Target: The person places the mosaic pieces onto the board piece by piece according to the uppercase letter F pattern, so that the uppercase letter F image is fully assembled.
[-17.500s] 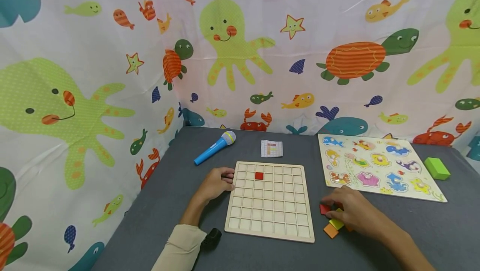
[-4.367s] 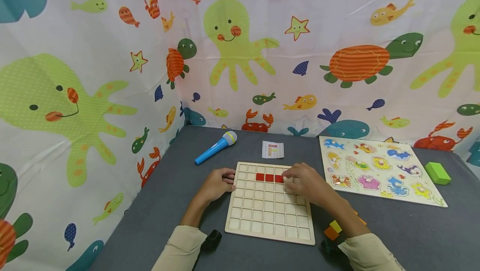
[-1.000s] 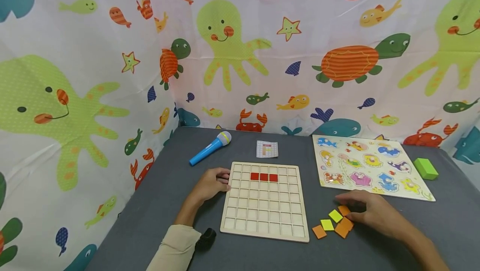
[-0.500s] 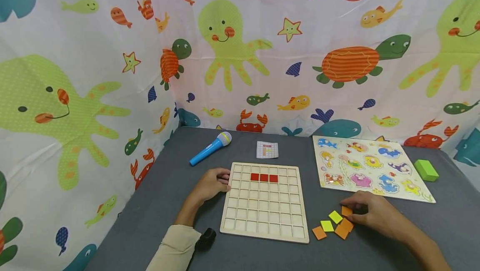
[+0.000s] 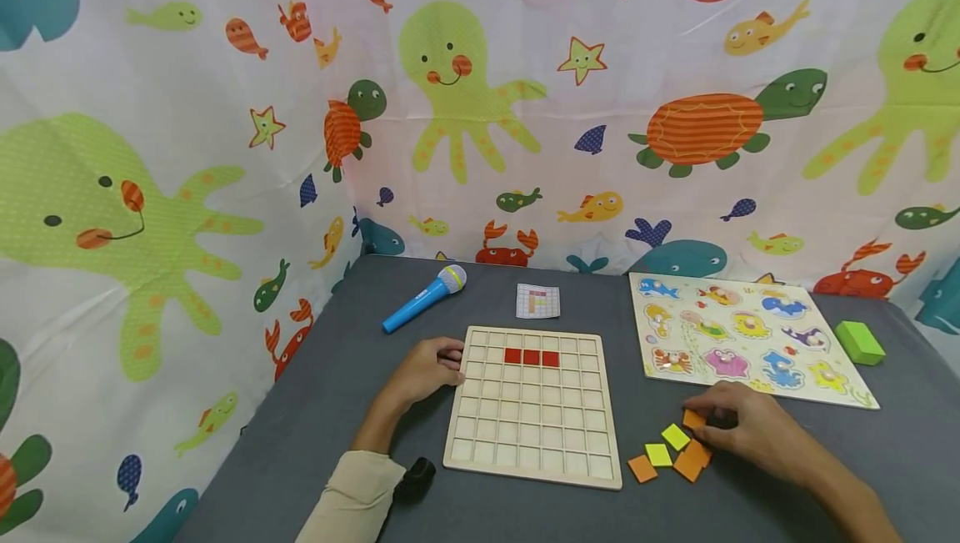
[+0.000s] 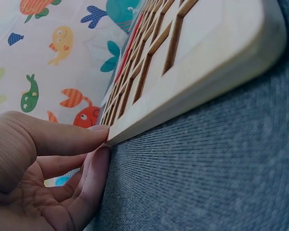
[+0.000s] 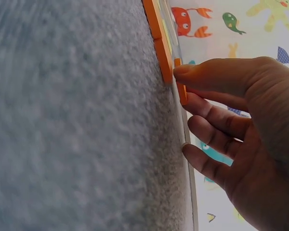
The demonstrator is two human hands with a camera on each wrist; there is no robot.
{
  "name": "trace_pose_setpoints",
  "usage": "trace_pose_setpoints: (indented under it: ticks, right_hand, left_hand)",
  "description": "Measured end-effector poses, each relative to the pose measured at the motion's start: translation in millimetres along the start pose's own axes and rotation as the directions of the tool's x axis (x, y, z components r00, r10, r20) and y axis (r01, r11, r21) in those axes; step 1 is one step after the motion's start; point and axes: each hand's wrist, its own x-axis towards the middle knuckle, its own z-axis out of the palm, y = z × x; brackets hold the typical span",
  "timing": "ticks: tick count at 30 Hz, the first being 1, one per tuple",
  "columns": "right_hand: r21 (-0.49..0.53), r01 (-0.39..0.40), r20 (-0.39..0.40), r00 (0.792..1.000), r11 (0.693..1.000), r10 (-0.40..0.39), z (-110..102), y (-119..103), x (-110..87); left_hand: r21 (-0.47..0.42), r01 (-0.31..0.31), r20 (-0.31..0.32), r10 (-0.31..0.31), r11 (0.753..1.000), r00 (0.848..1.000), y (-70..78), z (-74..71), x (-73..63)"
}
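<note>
A wooden grid board (image 5: 532,409) lies on the dark cloth, with three red tiles (image 5: 531,357) side by side in an upper row. At its left edge my left hand (image 5: 426,372) pinches the rim; the left wrist view shows the thumb (image 6: 82,139) against the board's side. Right of the board, my right hand (image 5: 738,422) pinches an orange tile (image 7: 181,84) between thumb and fingers, low over the cloth. Near that hand lie loose orange tiles (image 5: 688,465) and two yellow tiles (image 5: 658,455).
A small printed grid card (image 5: 537,301) lies behind the board. To its left is a blue toy microphone (image 5: 423,303). A sea-animal peg puzzle (image 5: 750,334) sits at the back right, beside a green block (image 5: 860,343). A patterned curtain (image 5: 570,126) rises behind.
Over the earlier frames the red tiles on the board went from one to three. My right hand left the board for the loose tiles and took hold of an orange one. My left hand stayed.
</note>
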Motion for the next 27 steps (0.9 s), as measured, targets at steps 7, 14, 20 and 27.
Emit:
trace_pose_setpoints:
  ticks: [7,14,20,27]
  right_hand:
    - [0.001,0.007,-0.031,0.999,1.000,-0.007,2,-10,5.2]
    - [0.036,0.020,-0.022,1.000,0.999,-0.019,4,-21,14.0]
    - [0.031,0.077,-0.026,0.997,0.997,-0.076,8,-34,23.0]
    - [0.046,0.110,-0.065,0.992,0.993,-0.107,14,-51,32.0]
  left_hand:
    - [0.003,0.004,0.008,-0.004,1.000,1.000,-0.7,0.1,1.0]
    - [0.011,0.013,0.017,-0.013,1.000,1.000,-1.1,0.2,1.3]
    - [0.003,0.012,0.015,-0.012,1.000,1.000,-0.9,0.0,0.0]
    - [-0.001,0.012,0.006,-0.012,1.000,1.000,-0.4,-0.1,-0.8]
